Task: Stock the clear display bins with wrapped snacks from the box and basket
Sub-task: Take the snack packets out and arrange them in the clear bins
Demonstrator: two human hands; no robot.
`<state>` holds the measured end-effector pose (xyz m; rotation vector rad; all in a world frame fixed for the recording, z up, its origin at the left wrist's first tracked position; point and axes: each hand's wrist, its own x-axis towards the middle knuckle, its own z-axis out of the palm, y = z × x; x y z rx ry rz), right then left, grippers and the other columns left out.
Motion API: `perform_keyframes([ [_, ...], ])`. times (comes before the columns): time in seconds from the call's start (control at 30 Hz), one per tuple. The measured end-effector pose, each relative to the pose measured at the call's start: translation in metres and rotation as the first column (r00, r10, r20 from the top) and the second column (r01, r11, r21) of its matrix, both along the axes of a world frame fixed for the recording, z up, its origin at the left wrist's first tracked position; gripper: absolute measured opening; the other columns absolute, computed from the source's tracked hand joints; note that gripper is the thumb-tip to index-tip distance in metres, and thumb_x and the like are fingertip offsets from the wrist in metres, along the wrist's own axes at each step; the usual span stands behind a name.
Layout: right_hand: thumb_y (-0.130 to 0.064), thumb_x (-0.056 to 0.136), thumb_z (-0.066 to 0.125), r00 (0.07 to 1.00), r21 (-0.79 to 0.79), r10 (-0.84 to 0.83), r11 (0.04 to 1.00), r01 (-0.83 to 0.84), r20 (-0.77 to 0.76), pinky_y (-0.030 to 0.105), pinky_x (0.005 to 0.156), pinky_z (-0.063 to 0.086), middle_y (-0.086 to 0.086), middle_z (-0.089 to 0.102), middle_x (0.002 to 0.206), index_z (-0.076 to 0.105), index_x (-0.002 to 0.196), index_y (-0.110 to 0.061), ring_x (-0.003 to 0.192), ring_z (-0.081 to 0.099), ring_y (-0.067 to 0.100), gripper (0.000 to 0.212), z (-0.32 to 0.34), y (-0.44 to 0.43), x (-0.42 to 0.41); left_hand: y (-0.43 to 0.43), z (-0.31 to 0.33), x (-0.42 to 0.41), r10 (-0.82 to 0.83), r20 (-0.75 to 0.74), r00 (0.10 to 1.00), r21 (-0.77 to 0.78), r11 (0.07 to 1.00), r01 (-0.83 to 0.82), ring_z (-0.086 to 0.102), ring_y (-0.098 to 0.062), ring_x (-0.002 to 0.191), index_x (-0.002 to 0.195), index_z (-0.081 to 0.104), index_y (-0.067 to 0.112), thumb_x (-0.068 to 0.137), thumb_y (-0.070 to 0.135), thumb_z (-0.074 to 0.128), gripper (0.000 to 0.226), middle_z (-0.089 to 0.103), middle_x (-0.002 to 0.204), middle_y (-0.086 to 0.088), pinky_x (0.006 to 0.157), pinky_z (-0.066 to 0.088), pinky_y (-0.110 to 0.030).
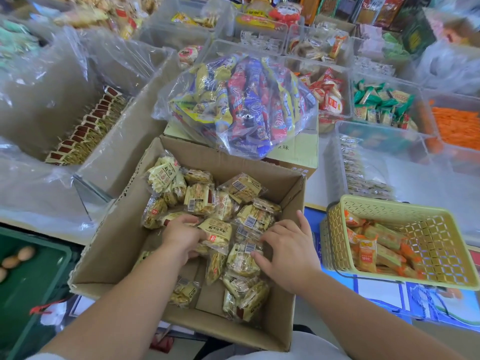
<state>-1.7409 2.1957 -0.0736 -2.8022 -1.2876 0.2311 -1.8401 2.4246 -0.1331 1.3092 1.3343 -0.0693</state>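
An open cardboard box [122,229] in front of me holds several pale yellow wrapped snacks [200,198]. Inside it, my left hand [181,236] grips a cluster of these packets, fingers curled round them. Beside it my right hand [288,250] lies on the packets with fingers spread and bent. A yellow plastic basket [428,229] at the right holds orange wrapped snacks [368,253]. A clear display bin [335,167] behind the basket holds a row of small packets [355,172].
A big clear bag of colourful snack sticks [241,102] lies on a closed carton behind the box. A large plastic-lined box [85,126] with brown-topped packets stands at the left. More clear bins [384,105] fill the back right. A green crate [39,268] with eggs sits at lower left.
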Motion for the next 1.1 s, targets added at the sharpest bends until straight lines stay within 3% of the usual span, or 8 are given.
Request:
perform_keyframes([
  [0.13,-0.075,0.085,0.037,1.000,0.006,0.002,1.000,-0.002,0.009,0.053,0.124,0.005,-0.021,0.066,0.091,0.070,0.091,-0.039,0.109,0.057,0.011,0.049,-0.001,0.000,0.000,-0.008,0.028,-0.028,0.062,0.112,0.992,0.021,0.998,-0.065,0.075,-0.026,0.076,0.108,0.071,0.029,0.075,-0.006,0.085,0.050,0.072,0.100,-0.005,0.049,0.058,-0.032],
  [0.23,-0.075,0.085,0.039,1.000,0.037,0.012,0.999,-0.012,0.008,0.053,0.124,0.005,-0.020,0.067,0.097,0.070,0.102,-0.040,0.111,0.058,0.013,0.049,0.000,-0.001,0.000,-0.022,0.048,-0.045,0.096,0.253,0.963,0.127,0.983,-0.132,0.071,-0.015,0.085,0.110,0.072,0.037,0.075,0.002,0.089,0.052,0.062,0.114,0.008,0.065,0.062,-0.037],
  [0.33,-0.083,0.084,0.036,0.999,0.082,0.045,0.996,-0.044,-0.010,0.053,0.123,0.005,-0.017,0.065,0.120,0.060,0.128,-0.042,0.124,0.054,0.015,0.064,0.004,-0.002,-0.001,-0.041,0.069,-0.050,0.112,0.396,0.911,0.173,0.966,-0.194,0.063,0.011,0.080,0.109,0.071,0.041,0.075,0.010,0.091,0.050,0.056,0.110,0.024,0.062,0.051,-0.013],
  [0.43,-0.091,0.078,0.039,0.985,0.203,0.128,0.974,-0.103,-0.117,0.047,0.123,0.008,-0.011,0.041,0.151,0.032,0.149,-0.044,0.142,0.034,0.018,0.085,0.013,-0.006,0.000,-0.064,0.085,-0.048,0.132,0.484,0.865,0.149,0.962,-0.230,0.056,0.009,0.092,0.106,0.071,0.048,0.076,0.014,0.091,0.050,0.054,0.106,0.035,0.074,0.046,-0.019],
  [0.53,-0.082,0.076,0.054,0.946,0.322,0.289,0.918,-0.231,-0.145,0.045,0.118,0.021,-0.002,0.023,0.163,0.022,0.153,-0.043,0.148,0.024,0.024,0.093,0.026,-0.011,0.002,-0.090,0.095,-0.039,0.128,0.535,0.835,0.137,0.962,-0.235,0.054,0.005,0.108,0.108,0.070,0.050,0.076,0.019,0.092,0.049,0.059,0.117,0.034,0.085,0.046,-0.025],
  [0.8,-0.013,0.077,0.080,0.897,0.477,0.435,0.806,-0.351,-0.076,0.055,0.113,0.038,0.009,0.040,0.156,0.046,0.139,-0.030,0.148,0.028,0.042,0.072,0.050,-0.058,0.049,-0.172,0.117,0.020,0.103,0.544,0.833,0.273,0.917,-0.292,0.054,0.026,0.103,0.105,0.070,0.056,0.075,0.022,0.093,0.051,0.064,0.108,0.039,0.083,0.048,-0.016],
  [0.97,-0.009,0.083,0.079,0.883,0.526,0.467,0.766,-0.370,-0.058,0.048,0.115,0.026,0.013,0.045,0.154,0.062,0.136,-0.016,0.146,0.031,0.043,0.055,0.059,-0.114,0.112,-0.232,0.127,0.071,0.082,0.568,0.819,0.342,0.881,-0.326,0.059,0.019,0.098,0.104,0.074,0.050,0.082,0.028,0.086,0.034,0.067,0.107,0.040,0.085,0.049,-0.025],
  [1.1,-0.009,0.088,0.074,0.887,0.526,0.452,0.779,-0.341,-0.094,0.049,0.115,0.027,0.013,0.046,0.153,0.062,0.138,-0.013,0.147,0.031,0.041,0.051,0.060,-0.164,0.158,-0.277,0.132,0.120,0.113,0.623,0.774,0.250,0.909,-0.334,0.069,0.012,0.085,0.095,0.080,0.035,0.088,0.013,0.080,0.023,0.075,0.097,0.024,0.060,0.057,-0.014],
])
